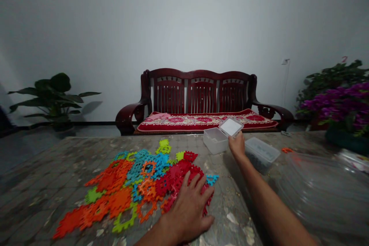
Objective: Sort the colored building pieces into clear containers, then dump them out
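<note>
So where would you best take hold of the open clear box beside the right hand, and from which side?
Probably by the two long walls of the open clear box, coming down from above. Its mouth faces up and its walls look straight, so fingers could pinch across it. The near-left side is free; the right hand holds the lid at its right edge, and a closed container crowds that side.

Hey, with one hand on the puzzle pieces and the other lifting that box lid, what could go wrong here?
The right hand reaches far out to lift the lid of the open box, so it might nudge that box or the closed one beside it. The left hand lies flat on the plastic pieces and could push some across the table.
</note>
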Tool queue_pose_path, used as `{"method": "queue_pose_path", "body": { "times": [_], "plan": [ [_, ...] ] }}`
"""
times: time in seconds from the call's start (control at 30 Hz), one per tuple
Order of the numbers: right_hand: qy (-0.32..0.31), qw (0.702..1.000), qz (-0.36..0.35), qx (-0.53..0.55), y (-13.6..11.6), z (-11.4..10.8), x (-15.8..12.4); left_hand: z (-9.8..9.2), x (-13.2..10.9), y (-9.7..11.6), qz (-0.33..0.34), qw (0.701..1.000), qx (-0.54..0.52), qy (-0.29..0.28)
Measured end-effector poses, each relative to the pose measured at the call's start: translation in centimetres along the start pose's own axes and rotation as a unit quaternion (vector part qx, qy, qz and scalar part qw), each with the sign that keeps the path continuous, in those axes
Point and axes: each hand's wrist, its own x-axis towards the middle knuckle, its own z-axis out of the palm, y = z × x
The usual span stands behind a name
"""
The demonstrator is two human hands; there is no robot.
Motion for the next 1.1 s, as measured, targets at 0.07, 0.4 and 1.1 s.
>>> {"method": "queue_pose_path", "body": {
  "times": [0.07,0.4,1.1],
  "plan": [
    [0.03,0.997,-0.069,-0.009,-0.3,0.1,-1.8,0.2,0.1,-0.1,-0.001,1.0,0.011,0.0],
    [-0.168,0.885,-0.325,-0.289,-4.1,-0.1,-6.3,-0.2,0.5,-1.5,-0.014,0.999,0.045,0.013],
    [-0.153,0.869,0.059,-0.467,-1.4,-9.2,0.5,-2.9,0.1,-5.8,-0.161,0.984,0.071,-0.03]
  ]
}}
